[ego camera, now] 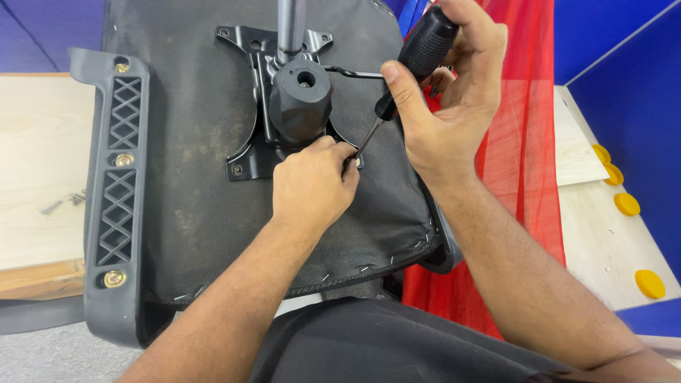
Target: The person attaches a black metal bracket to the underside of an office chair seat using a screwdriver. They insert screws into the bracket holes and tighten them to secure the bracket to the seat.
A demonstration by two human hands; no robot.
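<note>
Blue walls, pale wooden table (42, 177), upturned chair seat (198, 177) across the lap, right hand (447, 92) wrapped tight around black screwdriver (408, 67), left hand (312, 186) fingers pinched narrow at its tip, on black metal plate (245, 159)

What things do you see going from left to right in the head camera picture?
Loose screws on the wooden board → plastic armrest bracket → black metal mounting plate → left hand → right hand holding the screwdriver → red mesh fabric → yellow caps.
</note>
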